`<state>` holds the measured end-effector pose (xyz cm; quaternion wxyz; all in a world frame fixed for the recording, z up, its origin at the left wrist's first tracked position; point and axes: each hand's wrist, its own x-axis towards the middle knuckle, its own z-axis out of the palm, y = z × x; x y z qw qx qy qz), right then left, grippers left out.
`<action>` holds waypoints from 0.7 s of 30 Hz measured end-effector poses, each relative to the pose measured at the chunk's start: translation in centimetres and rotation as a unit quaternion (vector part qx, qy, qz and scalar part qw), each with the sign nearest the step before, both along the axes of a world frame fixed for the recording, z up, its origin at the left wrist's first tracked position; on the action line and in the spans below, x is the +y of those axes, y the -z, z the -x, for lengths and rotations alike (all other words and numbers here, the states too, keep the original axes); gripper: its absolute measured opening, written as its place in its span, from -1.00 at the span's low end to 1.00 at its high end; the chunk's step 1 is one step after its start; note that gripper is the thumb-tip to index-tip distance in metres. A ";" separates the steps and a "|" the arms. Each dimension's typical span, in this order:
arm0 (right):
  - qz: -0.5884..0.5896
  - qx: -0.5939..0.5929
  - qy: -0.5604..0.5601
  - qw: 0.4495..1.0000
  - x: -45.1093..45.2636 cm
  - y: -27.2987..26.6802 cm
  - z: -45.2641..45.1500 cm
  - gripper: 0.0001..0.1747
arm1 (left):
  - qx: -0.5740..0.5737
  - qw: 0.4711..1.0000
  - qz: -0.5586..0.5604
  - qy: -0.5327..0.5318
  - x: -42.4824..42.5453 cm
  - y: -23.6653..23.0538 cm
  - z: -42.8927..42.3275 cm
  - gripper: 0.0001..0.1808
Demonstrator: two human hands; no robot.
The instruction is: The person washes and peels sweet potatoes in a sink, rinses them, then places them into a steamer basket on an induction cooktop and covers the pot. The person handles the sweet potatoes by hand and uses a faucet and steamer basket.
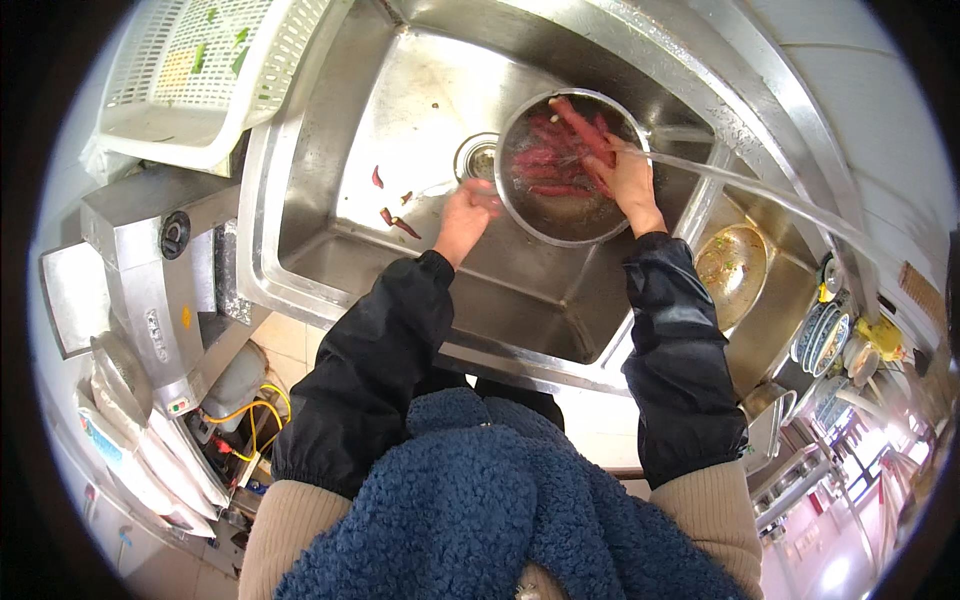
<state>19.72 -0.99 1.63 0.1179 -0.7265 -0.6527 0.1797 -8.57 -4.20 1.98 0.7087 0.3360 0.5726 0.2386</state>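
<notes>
A round metal basin stands in the large compartment of a stainless steel sink. It holds water and several long red-skinned root vegetables. My right hand reaches over the basin's right side, its fingers around one long red root with a pale cut end. Blurred by motion, my left hand is just left of the basin, fingers partly curled; whether it holds anything is unclear. Several small dark-red trimmed pieces lie on the sink floor to its left, near the drain.
A slender spout or hose slants from the right towards the basin. White plastic basket with green leaf scraps sits at upper left, above a metal machine. A metal bowl occupies the smaller compartment. Plates stand at far right.
</notes>
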 end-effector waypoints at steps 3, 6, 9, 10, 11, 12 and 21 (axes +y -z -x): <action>0.094 0.005 0.159 0.983 0.3 -2.1 -0.2 -0.53 | 0.270 0.946 -0.179 0.023 0.7 -1.2 -1.7 -0.80; 0.091 0.289 0.215 0.928 -0.1 -5.6 0.9 -0.53 | 0.162 0.956 -0.242 0.036 2.3 -3.6 -5.3 -0.84; 0.184 0.583 0.283 0.739 -1.6 -8.5 2.4 -0.51 | 0.005 0.983 -0.185 0.009 3.5 -6.3 -9.9 -0.76; 0.209 0.608 0.307 0.701 -1.8 -9.0 3.1 -0.51 | -0.046 0.988 -0.148 -0.008 4.0 -7.0 -11.0 -0.73; 0.235 0.642 0.327 0.652 -1.9 -9.4 3.8 -0.51 | -0.110 0.990 -0.088 -0.018 4.6 -7.5 -11.7 -0.73; 0.252 0.671 0.296 0.632 -2.1 -9.7 4.3 -0.51 | -0.172 0.984 -0.028 -0.027 5.4 -7.9 -12.2 -0.72; -0.145 0.081 0.237 0.957 -4.0 -10.8 7.2 -0.53 | -0.332 0.916 0.002 -0.226 10.7 -10.8 -18.0 -0.79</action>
